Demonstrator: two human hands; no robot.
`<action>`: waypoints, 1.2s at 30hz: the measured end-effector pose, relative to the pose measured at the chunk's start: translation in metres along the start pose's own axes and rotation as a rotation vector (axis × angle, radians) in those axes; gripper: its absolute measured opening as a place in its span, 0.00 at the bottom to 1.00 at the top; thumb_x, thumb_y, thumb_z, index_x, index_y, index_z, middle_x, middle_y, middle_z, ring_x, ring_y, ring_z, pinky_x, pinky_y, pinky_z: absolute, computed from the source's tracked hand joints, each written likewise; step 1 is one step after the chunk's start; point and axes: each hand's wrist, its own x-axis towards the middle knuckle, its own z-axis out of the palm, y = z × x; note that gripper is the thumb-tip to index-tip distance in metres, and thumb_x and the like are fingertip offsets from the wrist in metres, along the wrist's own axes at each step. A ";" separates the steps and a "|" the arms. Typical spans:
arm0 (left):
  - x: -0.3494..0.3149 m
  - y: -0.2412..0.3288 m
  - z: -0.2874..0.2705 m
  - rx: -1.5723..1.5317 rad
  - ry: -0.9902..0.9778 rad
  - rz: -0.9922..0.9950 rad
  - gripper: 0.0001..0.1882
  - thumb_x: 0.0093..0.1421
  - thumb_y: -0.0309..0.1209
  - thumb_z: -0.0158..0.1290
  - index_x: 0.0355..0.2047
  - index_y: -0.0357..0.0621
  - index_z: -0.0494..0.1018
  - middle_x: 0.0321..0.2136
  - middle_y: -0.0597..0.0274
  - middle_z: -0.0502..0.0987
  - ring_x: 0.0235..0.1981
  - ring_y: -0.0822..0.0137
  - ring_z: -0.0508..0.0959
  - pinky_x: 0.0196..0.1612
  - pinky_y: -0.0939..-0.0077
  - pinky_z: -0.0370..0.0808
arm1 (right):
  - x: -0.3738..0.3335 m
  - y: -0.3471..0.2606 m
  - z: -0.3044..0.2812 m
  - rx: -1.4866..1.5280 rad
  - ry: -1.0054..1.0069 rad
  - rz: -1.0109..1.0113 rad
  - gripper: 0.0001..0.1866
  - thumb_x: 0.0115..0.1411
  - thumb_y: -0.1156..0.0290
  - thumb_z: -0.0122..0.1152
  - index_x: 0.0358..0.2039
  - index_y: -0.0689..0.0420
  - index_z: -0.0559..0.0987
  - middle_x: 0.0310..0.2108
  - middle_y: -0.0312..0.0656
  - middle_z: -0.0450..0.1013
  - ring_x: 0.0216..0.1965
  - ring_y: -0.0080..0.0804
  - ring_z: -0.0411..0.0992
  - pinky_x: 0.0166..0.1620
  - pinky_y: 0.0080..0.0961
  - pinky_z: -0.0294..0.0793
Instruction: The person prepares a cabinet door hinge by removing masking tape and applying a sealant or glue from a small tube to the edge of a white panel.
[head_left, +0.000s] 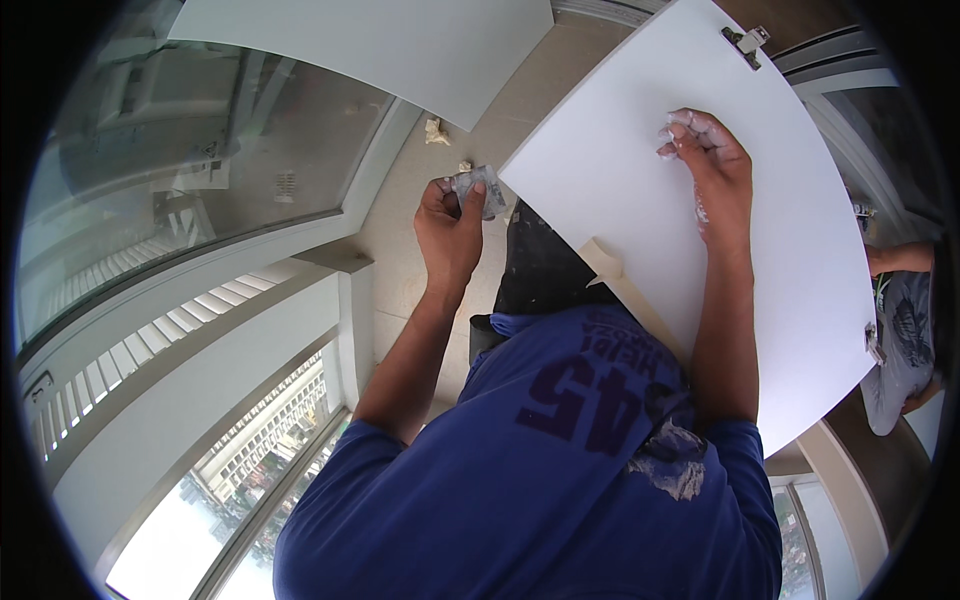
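Observation:
My left hand [450, 228] pinches a small, flat, grey squarish piece [480, 192] between thumb and fingers. It is smeared and scuffed; whether it is a scraper blade or a sheet of abrasive I cannot tell. To the right, my right hand [712, 165] is over a large white panel [800, 220], its fingers curled in toward the thumb. White paste coats those fingertips and streaks the wrist; whether they grip a lump is unclear. A strip of beige masking tape [640, 310] runs along the panel's near left edge, its end [603, 258] curling up.
Metal clips [745, 46] grip the panel's far and right edges. Crumpled tape [436, 131] lies on the floor [410, 220]. Another pale panel [370, 40] stands ahead. At left are a glass pane [220, 170] and a window ledge. A co-worker [908, 320] is at the far right.

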 end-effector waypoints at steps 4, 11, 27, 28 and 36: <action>-0.029 0.015 0.026 -0.135 -0.020 -0.129 0.16 0.68 0.29 0.59 0.49 0.28 0.71 0.34 0.56 0.84 0.32 0.76 0.78 0.36 0.79 0.74 | -0.001 -0.001 0.002 -0.007 -0.026 -0.003 0.09 0.68 0.75 0.64 0.46 0.65 0.82 0.39 0.40 0.80 0.39 0.27 0.76 0.45 0.27 0.78; -0.056 0.029 0.025 -0.237 -0.144 -0.264 0.28 0.74 0.33 0.51 0.68 0.28 0.60 0.54 0.50 0.78 0.54 0.64 0.76 0.57 0.68 0.72 | -0.002 -0.004 0.010 -0.119 -0.027 -0.014 0.09 0.68 0.76 0.63 0.47 0.65 0.82 0.38 0.39 0.80 0.37 0.24 0.76 0.44 0.23 0.78; -0.044 0.067 0.033 -0.503 -0.353 -0.361 0.40 0.78 0.51 0.23 0.74 0.27 0.32 0.76 0.39 0.41 0.78 0.52 0.43 0.78 0.61 0.39 | 0.030 0.007 0.032 -0.261 -0.075 -0.030 0.11 0.67 0.70 0.64 0.45 0.62 0.84 0.35 0.37 0.82 0.35 0.22 0.79 0.44 0.22 0.79; -0.047 0.066 0.036 -0.491 -0.329 -0.362 0.42 0.78 0.53 0.21 0.74 0.27 0.31 0.77 0.39 0.39 0.78 0.51 0.42 0.78 0.61 0.38 | 0.031 0.009 0.032 -0.257 -0.077 -0.028 0.11 0.67 0.70 0.64 0.45 0.62 0.84 0.35 0.37 0.82 0.35 0.22 0.79 0.44 0.22 0.79; -0.042 0.061 0.038 -0.402 -0.356 -0.368 0.49 0.75 0.61 0.17 0.73 0.22 0.32 0.76 0.36 0.36 0.78 0.50 0.39 0.78 0.61 0.36 | 0.037 0.008 0.033 -0.292 -0.075 -0.042 0.11 0.66 0.70 0.65 0.45 0.60 0.84 0.36 0.39 0.84 0.36 0.24 0.80 0.45 0.22 0.80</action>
